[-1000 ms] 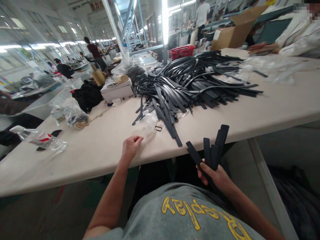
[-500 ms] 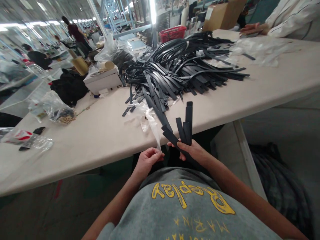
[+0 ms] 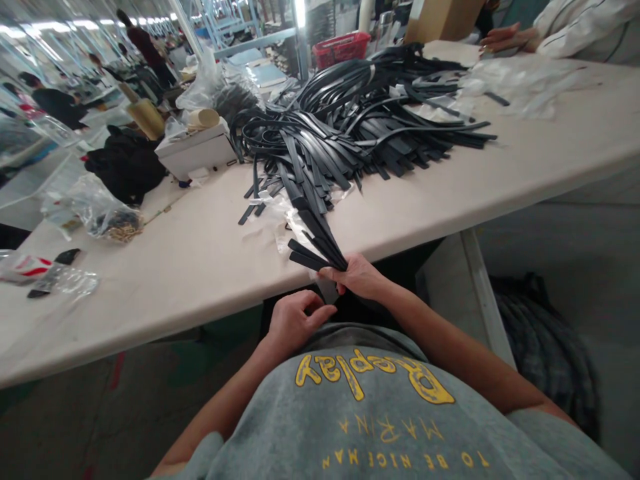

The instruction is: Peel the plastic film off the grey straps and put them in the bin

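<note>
My right hand (image 3: 361, 276) is closed round a small bundle of flat black straps (image 3: 320, 250), whose ends fan out up and to the left over the table edge. A white plastic strip (image 3: 327, 289) hangs below that hand. My left hand (image 3: 300, 319) is beside it, fingers curled and thumb at the strip's lower end; the fingertips are partly hidden. Just beyond the hands, more loose black straps reach toward me from a large heap of black straps (image 3: 320, 143). White plastic wrapping (image 3: 283, 223) lies under their near ends.
On the pale table (image 3: 200, 267) stand a white box (image 3: 195, 152), a bag of small parts (image 3: 107, 213) and a red basket (image 3: 341, 49). Clear plastic wrapping (image 3: 520, 83) lies at the right, near another person's hands (image 3: 505, 38). A dark striped pile (image 3: 540, 340) is below, right.
My right hand has moved left and tipped the held straps from upright to leaning left, over the white strip. My left hand has stayed close by, its fingers curled more. The view has shifted slightly.
</note>
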`<state>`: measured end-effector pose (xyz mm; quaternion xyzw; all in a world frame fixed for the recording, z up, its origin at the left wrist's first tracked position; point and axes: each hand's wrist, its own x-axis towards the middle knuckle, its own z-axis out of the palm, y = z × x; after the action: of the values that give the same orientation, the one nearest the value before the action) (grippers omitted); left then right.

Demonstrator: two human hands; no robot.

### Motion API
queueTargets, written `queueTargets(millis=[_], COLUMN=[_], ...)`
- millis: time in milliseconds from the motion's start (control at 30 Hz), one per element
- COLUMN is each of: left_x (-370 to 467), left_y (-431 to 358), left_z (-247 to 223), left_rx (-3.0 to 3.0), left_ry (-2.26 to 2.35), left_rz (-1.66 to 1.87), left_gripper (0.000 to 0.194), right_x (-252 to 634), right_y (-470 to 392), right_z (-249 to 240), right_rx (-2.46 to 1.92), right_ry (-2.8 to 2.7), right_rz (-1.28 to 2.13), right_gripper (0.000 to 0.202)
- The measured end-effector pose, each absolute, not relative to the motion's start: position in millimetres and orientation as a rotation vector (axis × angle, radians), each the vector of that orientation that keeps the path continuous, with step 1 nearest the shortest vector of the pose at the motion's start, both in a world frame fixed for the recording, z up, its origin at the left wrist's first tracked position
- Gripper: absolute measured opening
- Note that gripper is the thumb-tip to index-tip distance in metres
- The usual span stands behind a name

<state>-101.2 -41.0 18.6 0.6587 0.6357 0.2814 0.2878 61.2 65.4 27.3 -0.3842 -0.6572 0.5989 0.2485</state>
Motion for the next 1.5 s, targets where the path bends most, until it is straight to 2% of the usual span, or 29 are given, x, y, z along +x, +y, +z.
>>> queueTargets(millis=[200, 400, 600, 800, 1200, 1500], left_x=[-98.7, -85.8, -77.5, -59.2, -34.4, -30.6], left_y=[-23.4, -5.1, 5.2, 16.4, 27.7, 26.5], left_z=[10.5, 5.5, 6.4, 7.0, 6.3, 5.9], left_rx=[1.023, 0.81, 0.604, 0.367, 0.413, 0.41], left_ry=[1.344, 1.217, 1.097, 1.02, 0.945, 0.951], left_rz=[0.9, 0.952, 1.076, 1.159, 1.151, 1.151], left_gripper=[0.04, 0.036, 0.033, 0.038, 0.039, 0.037], right_x=[68.7, 71.8, 111.9, 153.6, 149.2, 143.9], right_y=[66.7, 66.0, 47.7, 3.5, -4.4, -3.4], right_z=[31.4, 34.6, 35.0, 30.2, 3.4, 8.4], right_rx=[-1.013, -0.986, -0.994, -1.173, -1.269, -1.311], right_ry=[-1.702, -1.662, -1.566, -1.486, -1.468, -1.459], right_rz=[1.609, 1.628, 1.627, 1.737, 1.587, 1.553], right_gripper=[0.028, 0.029, 0.042, 0.036, 0.027, 0.02])
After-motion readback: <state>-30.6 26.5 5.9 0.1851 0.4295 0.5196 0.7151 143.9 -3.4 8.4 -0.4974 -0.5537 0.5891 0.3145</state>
